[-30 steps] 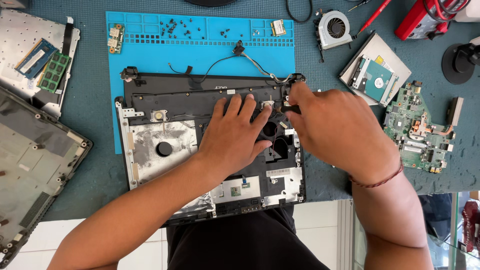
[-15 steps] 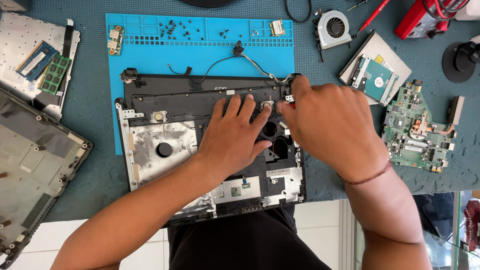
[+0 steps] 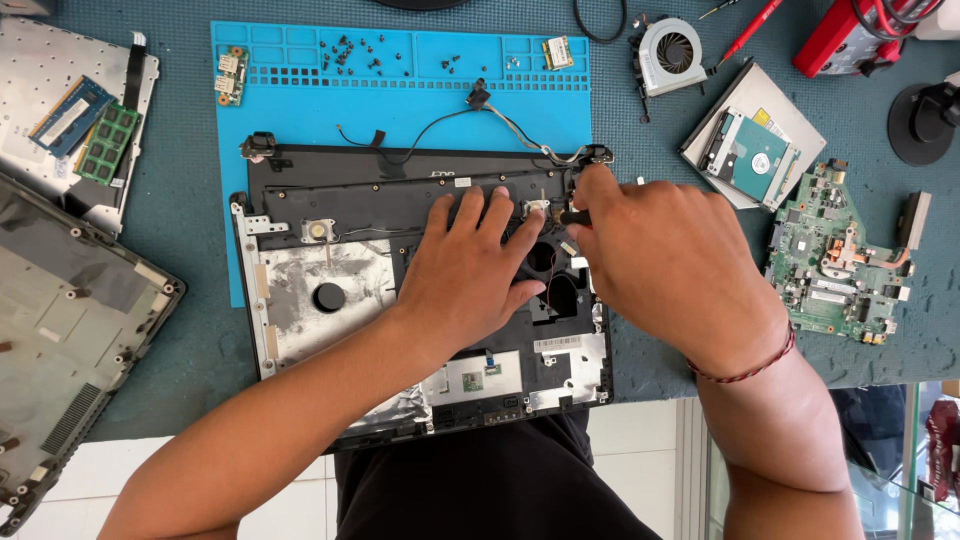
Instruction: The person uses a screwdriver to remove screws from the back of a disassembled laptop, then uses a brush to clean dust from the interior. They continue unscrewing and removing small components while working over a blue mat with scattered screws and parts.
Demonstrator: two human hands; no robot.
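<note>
The left hand [image 3: 470,270] presses flat, fingers released, on the stiff, thin, crackable laptop shell [image 3: 330,290]; the right hand [image 3: 670,260] fingers pinch a small dark tool [image 3: 574,216].

Bare forearms, red cord bracelet [image 3: 745,372] on right wrist, dark trousers [image 3: 490,480]

You've got bright, even daylight-type light w/ no hard shadows, only soft ones under your left hand [image 3: 470,270] and right hand [image 3: 670,270]. Mild glare on the silver foil of the laptop chassis [image 3: 330,290] and the white floor at bottom. Pic is sharp at centre; slight wide-angle bend at edges, no motion blur.
</note>
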